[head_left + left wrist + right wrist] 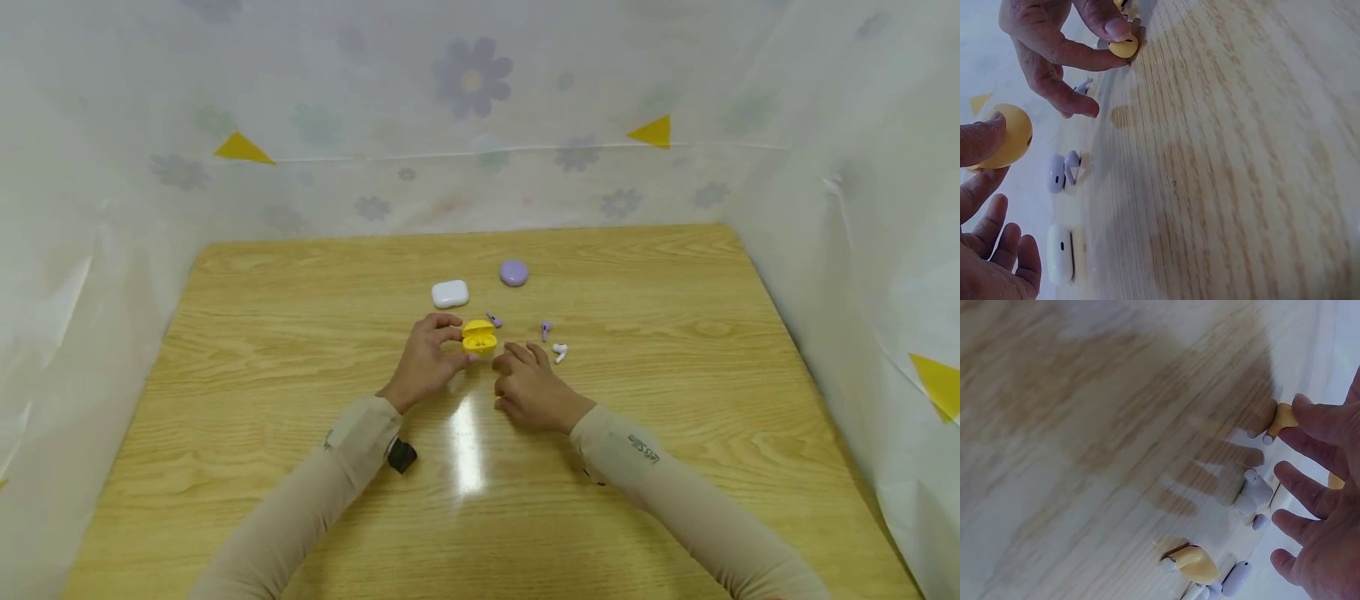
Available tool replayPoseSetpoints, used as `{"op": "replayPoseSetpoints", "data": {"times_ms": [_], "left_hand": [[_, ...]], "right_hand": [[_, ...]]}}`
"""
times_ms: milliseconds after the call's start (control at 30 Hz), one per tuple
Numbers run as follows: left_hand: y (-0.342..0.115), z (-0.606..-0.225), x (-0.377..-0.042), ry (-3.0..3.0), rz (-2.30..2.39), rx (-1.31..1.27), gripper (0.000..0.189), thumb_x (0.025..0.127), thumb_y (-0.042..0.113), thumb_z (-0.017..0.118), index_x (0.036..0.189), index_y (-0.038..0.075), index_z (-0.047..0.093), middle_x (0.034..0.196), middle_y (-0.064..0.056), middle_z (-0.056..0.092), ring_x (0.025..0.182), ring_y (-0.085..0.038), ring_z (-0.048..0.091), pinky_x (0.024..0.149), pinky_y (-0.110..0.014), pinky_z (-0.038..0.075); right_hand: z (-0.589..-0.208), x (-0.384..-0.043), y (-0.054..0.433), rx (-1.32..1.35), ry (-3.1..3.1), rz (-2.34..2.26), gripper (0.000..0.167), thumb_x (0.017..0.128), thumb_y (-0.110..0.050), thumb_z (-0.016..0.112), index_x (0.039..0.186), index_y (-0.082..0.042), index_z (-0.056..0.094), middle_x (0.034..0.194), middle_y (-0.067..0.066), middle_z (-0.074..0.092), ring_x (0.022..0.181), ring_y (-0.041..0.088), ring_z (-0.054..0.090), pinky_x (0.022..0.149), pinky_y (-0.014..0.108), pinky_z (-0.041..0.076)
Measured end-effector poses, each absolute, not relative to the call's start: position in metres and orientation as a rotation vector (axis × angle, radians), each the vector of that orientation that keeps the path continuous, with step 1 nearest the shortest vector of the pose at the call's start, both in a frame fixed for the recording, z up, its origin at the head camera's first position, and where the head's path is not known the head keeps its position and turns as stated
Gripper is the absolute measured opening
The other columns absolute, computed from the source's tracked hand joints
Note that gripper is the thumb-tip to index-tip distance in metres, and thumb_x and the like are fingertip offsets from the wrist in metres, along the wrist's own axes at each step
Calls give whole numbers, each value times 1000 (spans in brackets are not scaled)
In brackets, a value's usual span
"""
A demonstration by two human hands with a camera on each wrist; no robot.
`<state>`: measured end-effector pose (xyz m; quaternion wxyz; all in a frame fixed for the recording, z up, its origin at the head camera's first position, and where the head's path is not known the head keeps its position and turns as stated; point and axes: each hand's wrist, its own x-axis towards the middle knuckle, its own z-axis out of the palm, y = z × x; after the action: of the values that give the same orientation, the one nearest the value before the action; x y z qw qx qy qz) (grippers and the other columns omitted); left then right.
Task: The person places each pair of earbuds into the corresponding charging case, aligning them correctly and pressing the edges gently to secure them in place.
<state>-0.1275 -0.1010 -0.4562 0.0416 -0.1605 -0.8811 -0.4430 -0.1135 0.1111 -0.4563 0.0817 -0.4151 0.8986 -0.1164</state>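
My left hand (427,362): fingers pinch open yellow case (480,347) above desk (247,375). My right hand (534,393): thumb and finger pinch yellow earbud (1283,417), rest loose. Best: case steady, light bud grip.

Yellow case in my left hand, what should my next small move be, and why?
Probably lift the yellow earbud toward the yellow case: your right hand pinches that earbud low by the tabletop, while your left hand holds the case with its lid up.
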Motion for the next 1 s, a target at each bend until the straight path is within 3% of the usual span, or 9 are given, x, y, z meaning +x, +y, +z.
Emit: {"op": "replayPoseSetpoints", "data": {"times_ms": [233, 367, 467, 633, 1000], "left_hand": [[-100, -455, -128, -2714, -1387, -469, 22, 76, 11, 81, 89, -3, 70, 117, -14, 57, 114, -31, 47, 100, -45, 35], [-101, -455, -128, -2713, -1366, -474, 22, 76, 12, 81, 89, -2, 70, 117, -14, 58, 113, -31, 48, 99, -45, 35], [-101, -456, -128, -2722, -1367, -466, 22, 76, 13, 81, 89, -2, 70, 117, -14, 58, 113, -31, 48, 99, -45, 35], [-102, -457, -128, -2740, -1415, -438, 23, 77, 13, 80, 90, -2, 70, 118, -12, 57, 114, -30, 47, 100, -45, 34], [-101, -456, -126, -2744, -1410, -451, 24, 77, 13, 81, 92, -2, 70, 119, -14, 57, 114, -31, 46, 99, -45, 35]], "right_hand": [[-454, -114, 113, -1199, 2656, -392, 17, 86, -28, 71, 84, -11, 70, 126, 15, 54, 130, 47, 33, 101, 69, 20], [-454, -115, 118, -1209, 2650, -403, 9, 88, -17, 64, 91, -11, 69, 129, 15, 52, 130, 48, 33, 100, 70, 21], [-454, -116, 120, -1214, 2646, -412, 15, 87, -10, 60, 98, -11, 70, 130, 16, 51, 129, 49, 33, 99, 70, 20], [-456, -116, 120, -1229, 2589, -462, 17, 89, -14, 64, 104, -15, 69, 132, 17, 50, 130, 51, 31, 99, 71, 18], [-458, -115, 117, -1309, 2634, -469, 7, 85, -18, 70, 90, -14, 69, 125, 15, 53, 128, 47, 34, 98, 68, 22]]}}
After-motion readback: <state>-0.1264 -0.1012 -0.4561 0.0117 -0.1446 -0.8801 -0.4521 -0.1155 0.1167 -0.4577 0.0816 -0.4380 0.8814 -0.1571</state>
